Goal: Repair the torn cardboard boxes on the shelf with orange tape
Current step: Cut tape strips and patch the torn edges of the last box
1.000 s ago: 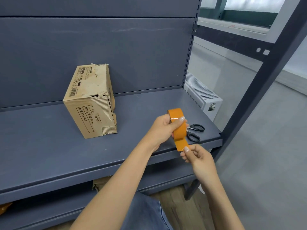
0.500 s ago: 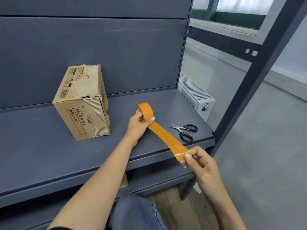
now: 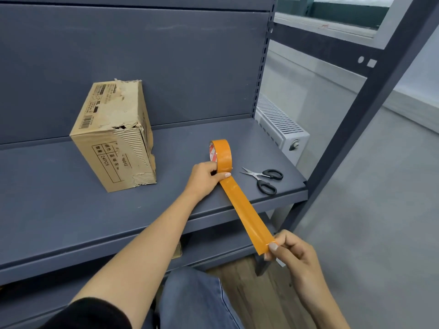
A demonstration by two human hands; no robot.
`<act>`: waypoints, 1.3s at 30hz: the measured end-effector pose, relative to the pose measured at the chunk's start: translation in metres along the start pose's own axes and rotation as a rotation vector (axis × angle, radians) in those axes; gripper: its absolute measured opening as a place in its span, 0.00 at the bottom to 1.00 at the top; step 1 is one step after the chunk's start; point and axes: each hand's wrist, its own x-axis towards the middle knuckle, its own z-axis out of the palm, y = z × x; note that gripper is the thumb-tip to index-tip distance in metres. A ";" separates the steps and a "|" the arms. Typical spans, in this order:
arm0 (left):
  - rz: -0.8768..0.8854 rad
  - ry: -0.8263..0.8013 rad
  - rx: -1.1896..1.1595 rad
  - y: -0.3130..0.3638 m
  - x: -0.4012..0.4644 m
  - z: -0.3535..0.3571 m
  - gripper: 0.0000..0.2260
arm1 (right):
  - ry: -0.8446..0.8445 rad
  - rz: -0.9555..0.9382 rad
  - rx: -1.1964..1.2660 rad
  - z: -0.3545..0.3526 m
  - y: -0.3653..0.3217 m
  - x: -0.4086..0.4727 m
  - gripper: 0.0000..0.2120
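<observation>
The left hand (image 3: 206, 173) covers the lower edge of the tape roll (image 3: 221, 155) it grips, so whether the roll touches the shelf (image 3: 71, 217) cannot be told; the roll's label is too small to read; under that grip, a cardboard scrap (image 3: 177, 250) on the lower shelf is mostly hidden; the small print on the torn box (image 3: 114, 136) is unreadable.
</observation>
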 end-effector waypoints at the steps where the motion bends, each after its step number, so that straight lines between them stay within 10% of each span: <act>1: -0.011 -0.017 0.010 -0.001 0.003 -0.001 0.14 | 0.017 0.006 0.007 -0.002 0.002 0.000 0.12; 20: 0.158 0.050 0.442 -0.004 -0.024 0.006 0.20 | 0.030 0.236 0.078 -0.010 0.039 -0.012 0.11; 26: -0.037 0.495 -0.195 0.028 -0.109 0.022 0.09 | 0.093 0.262 0.068 -0.007 0.051 -0.018 0.12; 39: -0.660 -0.017 -0.797 0.044 -0.197 0.083 0.07 | 0.145 0.245 -0.012 0.001 0.060 -0.024 0.10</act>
